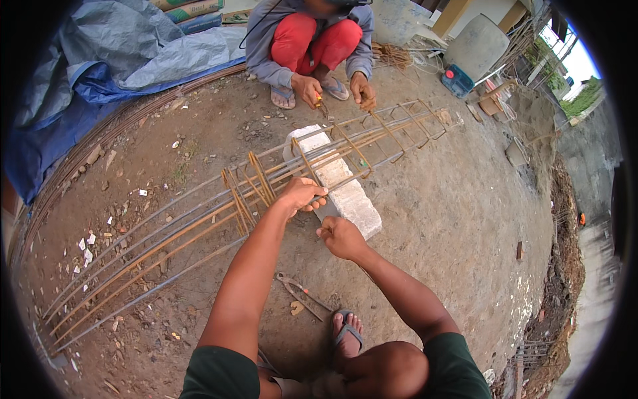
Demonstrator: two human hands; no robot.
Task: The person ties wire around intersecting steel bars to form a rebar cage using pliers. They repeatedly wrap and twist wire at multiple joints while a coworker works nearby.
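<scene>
On bare dirt, my left hand (302, 194) grips the rebar cage (266, 193) crossing the white block (345, 193), right hand (340, 237) fisted just nearer me.

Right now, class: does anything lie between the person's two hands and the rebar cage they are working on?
Nothing visible does. The left hand rests directly on the rebar cage, beside the pale block under it. The right hand is closed at the cage's near edge. The pincers lie on the ground, out of the way.
</scene>
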